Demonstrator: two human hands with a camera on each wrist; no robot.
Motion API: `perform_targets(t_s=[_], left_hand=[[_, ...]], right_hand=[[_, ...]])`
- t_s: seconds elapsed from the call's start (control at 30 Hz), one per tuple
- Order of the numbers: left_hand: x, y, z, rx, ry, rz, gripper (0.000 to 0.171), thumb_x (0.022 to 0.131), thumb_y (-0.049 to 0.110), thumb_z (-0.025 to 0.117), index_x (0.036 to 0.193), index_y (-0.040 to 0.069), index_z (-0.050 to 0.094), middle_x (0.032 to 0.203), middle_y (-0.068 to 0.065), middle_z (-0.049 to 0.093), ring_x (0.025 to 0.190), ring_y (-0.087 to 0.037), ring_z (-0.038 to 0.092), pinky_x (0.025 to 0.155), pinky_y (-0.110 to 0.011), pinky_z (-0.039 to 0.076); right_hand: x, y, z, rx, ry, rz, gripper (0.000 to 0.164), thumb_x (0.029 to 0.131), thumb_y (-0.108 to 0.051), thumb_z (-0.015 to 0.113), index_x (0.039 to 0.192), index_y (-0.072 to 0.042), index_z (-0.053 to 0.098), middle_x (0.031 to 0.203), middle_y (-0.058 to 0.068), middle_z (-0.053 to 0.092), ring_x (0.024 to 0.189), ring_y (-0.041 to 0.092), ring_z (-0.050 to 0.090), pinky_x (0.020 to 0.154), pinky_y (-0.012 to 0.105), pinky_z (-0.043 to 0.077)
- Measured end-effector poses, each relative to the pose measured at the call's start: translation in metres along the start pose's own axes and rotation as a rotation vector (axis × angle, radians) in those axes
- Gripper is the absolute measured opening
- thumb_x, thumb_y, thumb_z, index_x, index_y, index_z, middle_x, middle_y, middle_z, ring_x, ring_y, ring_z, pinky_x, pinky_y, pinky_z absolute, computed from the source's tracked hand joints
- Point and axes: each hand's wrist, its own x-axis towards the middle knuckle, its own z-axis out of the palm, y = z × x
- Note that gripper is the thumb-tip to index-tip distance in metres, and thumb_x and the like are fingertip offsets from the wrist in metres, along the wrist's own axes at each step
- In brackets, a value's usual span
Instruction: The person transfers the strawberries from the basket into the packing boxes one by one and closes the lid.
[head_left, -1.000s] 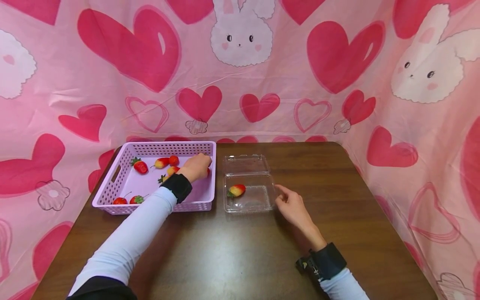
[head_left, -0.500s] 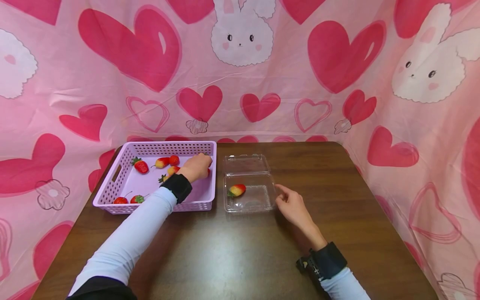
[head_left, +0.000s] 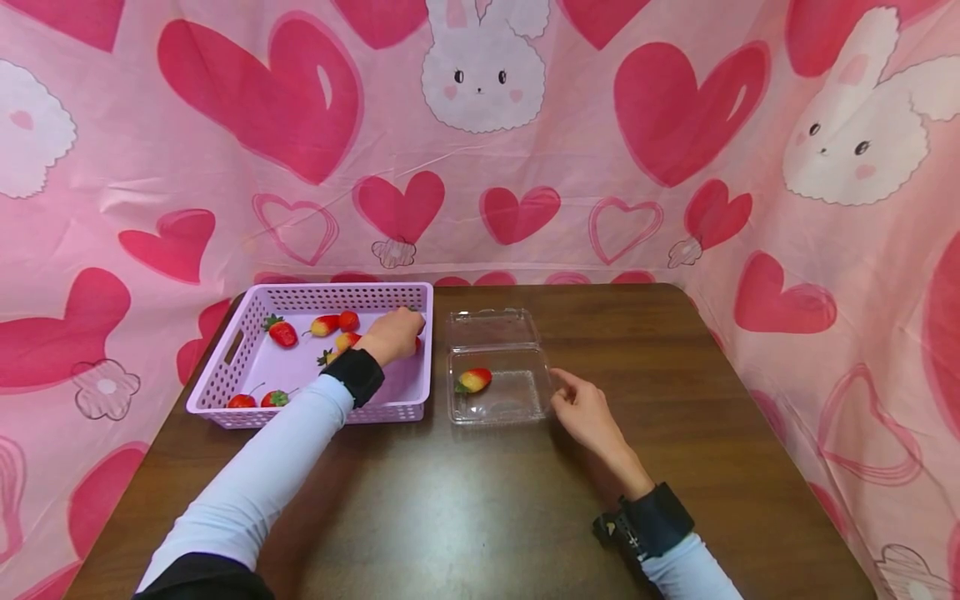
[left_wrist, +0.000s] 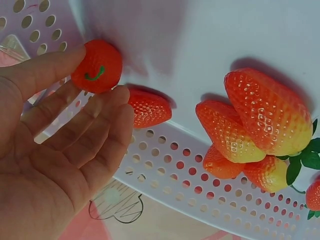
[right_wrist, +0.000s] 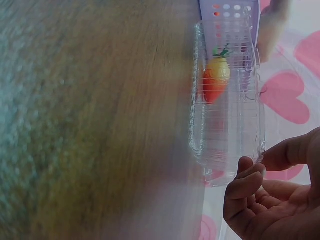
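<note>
My left hand (head_left: 392, 335) reaches into the lilac basket (head_left: 255, 358). In the left wrist view its thumb and fingers pinch a round red fruit (left_wrist: 97, 67) with a curved green mark. Just past the fingertips lies a red strawberry (left_wrist: 150, 108) on the basket floor. The right hand (head_left: 588, 417) holds the right edge of a clear plastic clamshell container (head_left: 517, 387) between thumb and fingers, as the right wrist view shows. Inside that container, whose lid lies back, rests one red-and-yellow strawberry (head_left: 474, 381).
Several more strawberries and small red fruits are in the basket, including a strawberry (head_left: 282, 333) at the back left and a small red fruit (head_left: 242, 402) at the front. Basket and container stand side by side on a brown wooden table (head_left: 480, 500). Behind hangs a pink heart-patterned cloth (head_left: 480, 208).
</note>
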Motion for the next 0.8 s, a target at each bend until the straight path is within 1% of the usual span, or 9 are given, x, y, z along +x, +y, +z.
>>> perform_targets(t_s=[0.23, 0.37, 0.5, 0.6, 0.67, 0.8], left_hand=[[-0.0028, 0.0007, -0.0003, -0.004, 0.011, 0.009, 0.010, 0.092, 0.003, 0.072, 0.102, 0.000, 0.072, 0.097, -0.021, 0.072, 0.086, -0.038, 0.067, 0.083, -0.053, 0.058], [-0.0029, 0.0012, -0.0004, 0.009, 0.014, 0.008, 0.010, 0.093, 0.003, 0.071, 0.103, 0.000, 0.072, 0.100, -0.022, 0.072, 0.088, -0.038, 0.067, 0.084, -0.054, 0.058], [-0.0024, 0.0020, -0.0005, 0.004, -0.001, 0.004, 0.012, 0.093, 0.004, 0.070, 0.105, 0.000, 0.071, 0.102, -0.022, 0.071, 0.089, -0.038, 0.067, 0.085, -0.053, 0.058], [-0.0028, 0.0025, -0.0007, -0.014, -0.021, -0.010, 0.015, 0.093, 0.004, 0.072, 0.107, 0.000, 0.071, 0.100, -0.020, 0.071, 0.089, -0.037, 0.065, 0.086, -0.051, 0.058], [-0.0036, 0.0025, -0.0009, -0.016, -0.033, -0.016, 0.015, 0.093, 0.004, 0.073, 0.107, 0.001, 0.071, 0.099, -0.018, 0.070, 0.090, -0.036, 0.065, 0.087, -0.051, 0.058], [-0.0054, 0.0019, -0.0003, -0.004, -0.042, -0.001, 0.011, 0.092, 0.004, 0.075, 0.102, 0.001, 0.071, 0.096, -0.017, 0.070, 0.092, -0.036, 0.066, 0.089, -0.051, 0.058]], right_hand=[[-0.0010, -0.0006, -0.0001, 0.007, 0.002, 0.007, 0.047, 0.098, -0.003, 0.056, 0.145, 0.000, 0.060, 0.081, 0.006, 0.058, 0.064, 0.019, 0.050, 0.057, 0.030, 0.042], [-0.0008, -0.0004, 0.0001, 0.006, 0.007, 0.006, 0.047, 0.098, -0.003, 0.056, 0.145, -0.001, 0.060, 0.081, 0.007, 0.058, 0.063, 0.019, 0.050, 0.057, 0.030, 0.042], [-0.0010, -0.0005, 0.0003, 0.007, 0.009, 0.011, 0.047, 0.098, -0.003, 0.056, 0.145, -0.001, 0.060, 0.081, 0.007, 0.058, 0.063, 0.019, 0.050, 0.057, 0.029, 0.042], [-0.0008, -0.0005, 0.0009, 0.008, 0.008, 0.017, 0.048, 0.098, -0.004, 0.056, 0.145, -0.002, 0.060, 0.081, 0.007, 0.058, 0.063, 0.019, 0.050, 0.057, 0.029, 0.042], [-0.0003, -0.0003, 0.0016, 0.006, 0.009, 0.016, 0.048, 0.098, -0.004, 0.056, 0.145, -0.002, 0.060, 0.081, 0.006, 0.058, 0.063, 0.018, 0.050, 0.057, 0.029, 0.042], [0.0001, -0.0001, 0.0021, 0.010, 0.013, 0.008, 0.048, 0.097, -0.004, 0.057, 0.144, -0.002, 0.061, 0.081, 0.006, 0.058, 0.063, 0.018, 0.050, 0.057, 0.029, 0.041]])
